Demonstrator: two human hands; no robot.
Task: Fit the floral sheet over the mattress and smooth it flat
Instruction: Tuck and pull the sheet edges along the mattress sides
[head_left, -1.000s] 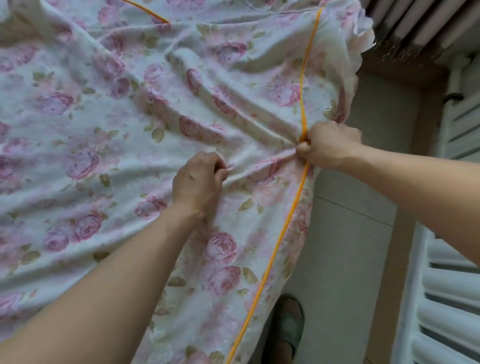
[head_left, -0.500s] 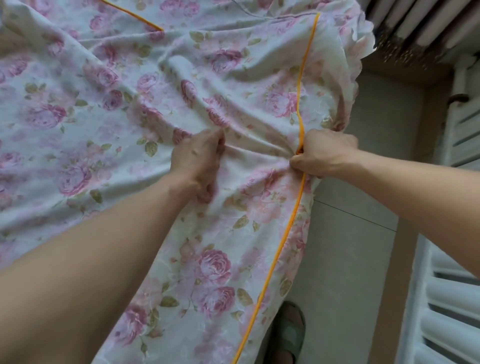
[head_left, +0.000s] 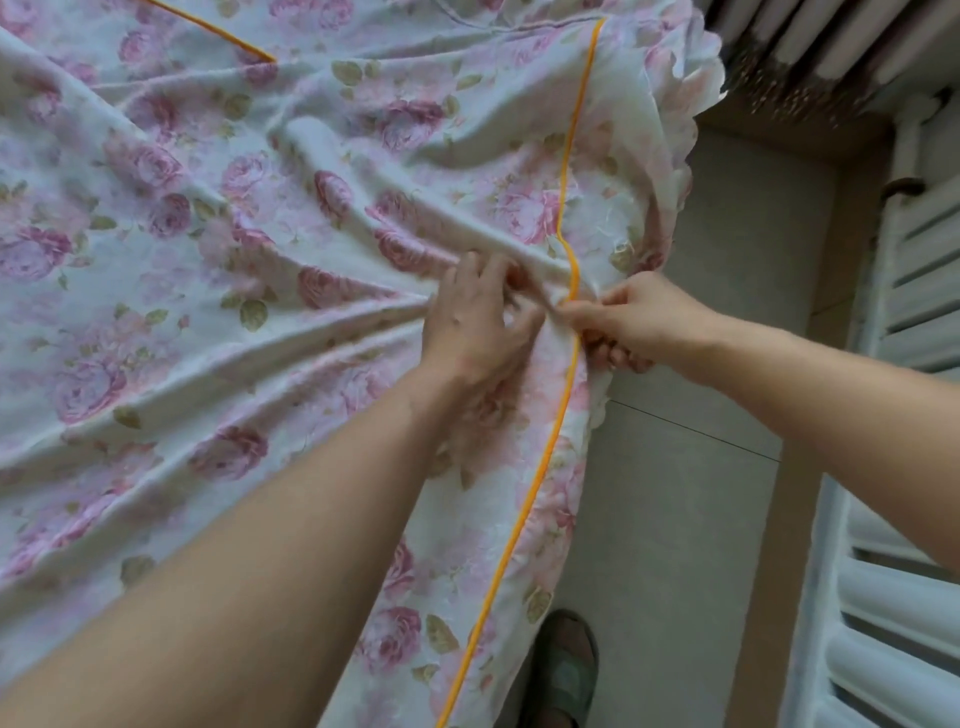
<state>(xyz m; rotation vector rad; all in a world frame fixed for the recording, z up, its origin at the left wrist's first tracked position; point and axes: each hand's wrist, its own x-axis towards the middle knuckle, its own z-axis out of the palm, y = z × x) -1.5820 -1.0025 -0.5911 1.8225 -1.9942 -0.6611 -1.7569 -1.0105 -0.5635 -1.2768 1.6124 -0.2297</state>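
Pinching the orange piping (head_left: 570, 291) of the floral sheet (head_left: 218, 270) between thumb and curled fingers of the right hand (head_left: 636, 325), right at the bed's edge where the cord kinks. Gathering a bunch of the same cloth in the left hand (head_left: 475, 325), fingers curled into the folds just beside the right hand, the two nearly touching. Pulling creases into long ridges fanning out leftward from both grips across the printed roses. Running away from the pinch in both directions along the mattress edge: piping upward toward the far corner and downward toward the near side. Hanging past that cord as a ruffled skirt (head_left: 675, 171) over the side of the bed, with its scalloped hem bunching near the far corner. Covering the whole bed surface in view, still wrinkled, with a second short stretch of orange cord (head_left: 218, 34) showing near the top left. Lying beside the bed, pale floor tiles (head_left: 691, 519). Standing on them near the bottom edge, a foot in a green slipper (head_left: 563, 675). Lining the right side and the top right corner, white slatted panels (head_left: 893, 597).
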